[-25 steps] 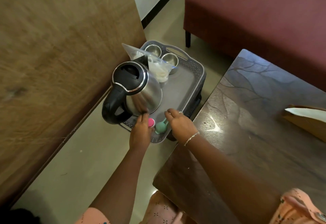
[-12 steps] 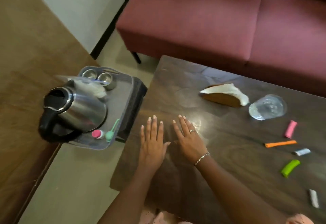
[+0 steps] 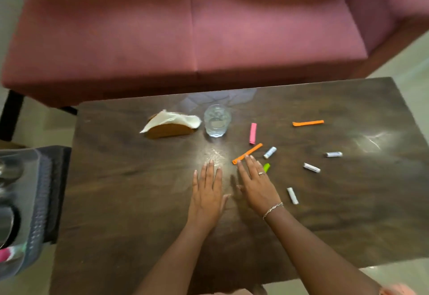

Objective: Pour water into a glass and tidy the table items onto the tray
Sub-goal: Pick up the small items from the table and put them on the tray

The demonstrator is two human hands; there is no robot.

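Both hands, left hand (image 3: 207,192) and right hand (image 3: 255,184), rest flat with grip spread and empty on the counter (image 3: 139,178), tidying apparently next: the orange stick (image 3: 247,153) by the right fingertips, tray (image 3: 34,201) far left

**The room around my table**

I face a maroon fabric two-seat sofa (image 3: 192,32) on dark legs, its seat split into two cushions. Just in front of it stands my dark brown wooden coffee table (image 3: 348,201), its polished top catching bright glare. Pale smooth tiled floor (image 3: 404,62) shows at the corners.
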